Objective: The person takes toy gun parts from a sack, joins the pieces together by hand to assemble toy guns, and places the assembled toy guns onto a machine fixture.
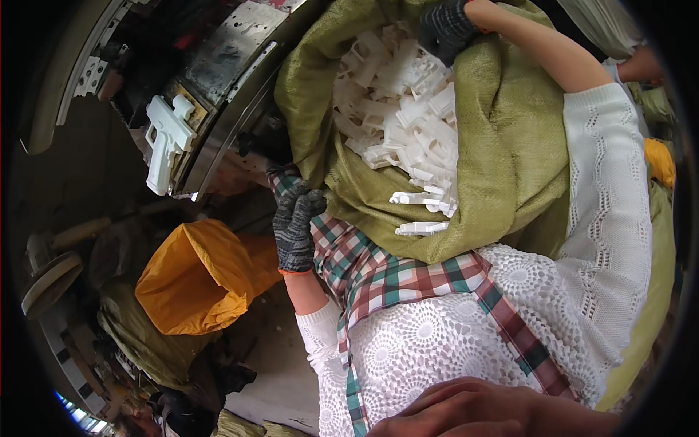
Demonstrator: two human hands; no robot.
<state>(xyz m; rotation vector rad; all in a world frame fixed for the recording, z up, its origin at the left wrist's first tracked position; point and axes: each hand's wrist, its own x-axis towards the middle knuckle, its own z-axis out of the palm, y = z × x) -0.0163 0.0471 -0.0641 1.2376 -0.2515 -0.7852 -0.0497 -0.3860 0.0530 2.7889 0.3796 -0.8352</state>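
A green woven sack [510, 138] stands in front of me with its mouth folded wide. Inside lies a heap of white plastic pieces [408, 116], several shaped like toy pistol parts. My right hand [445, 30], in a dark grey knit glove, is closed at the sack's far rim, fingers hanging over the heap. My left hand [297, 226], in a striped grey glove, is beside the sack's near left side, its fingers curled against my plaid apron [415, 288]. What those fingers hold, if anything, is hidden.
A white toy pistol [169, 138] lies on the edge of a metal machine table [237, 36] at the upper left. An open orange sack [193, 277] stands at my left, with another green sack [138, 328] behind it. Another person's arm [641, 65] shows at the upper right.
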